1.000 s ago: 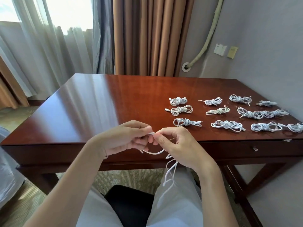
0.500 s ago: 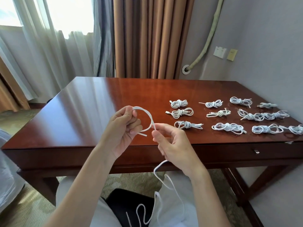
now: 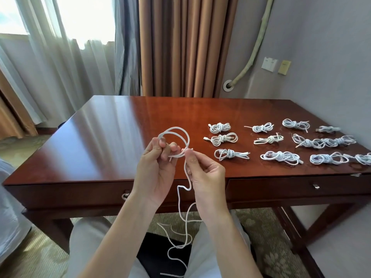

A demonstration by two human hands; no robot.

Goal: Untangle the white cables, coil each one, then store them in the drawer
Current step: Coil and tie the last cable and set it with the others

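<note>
A white cable (image 3: 181, 134) forms two loops above my left hand (image 3: 155, 169), which grips the loops between thumb and fingers. My right hand (image 3: 206, 177) pinches the same cable just right of the loops, near its short free end. The rest of the cable hangs down from my right hand over my lap. Several coiled white cables (image 3: 280, 156) lie in rows on the right half of the wooden desk (image 3: 100, 141). The right drawer (image 3: 291, 190) with a small metal knob (image 3: 316, 186) is closed.
A second drawer knob (image 3: 125, 196) sits at the desk front behind my left wrist. Curtains (image 3: 180, 47) hang behind the desk and a grey wall with a socket plate (image 3: 269, 64) stands to the right. A dark seat (image 3: 160, 255) shows between my legs.
A second loop has been added to the cable in my left hand. Both hands have lifted slightly over the desk edge, and less cable hangs below.
</note>
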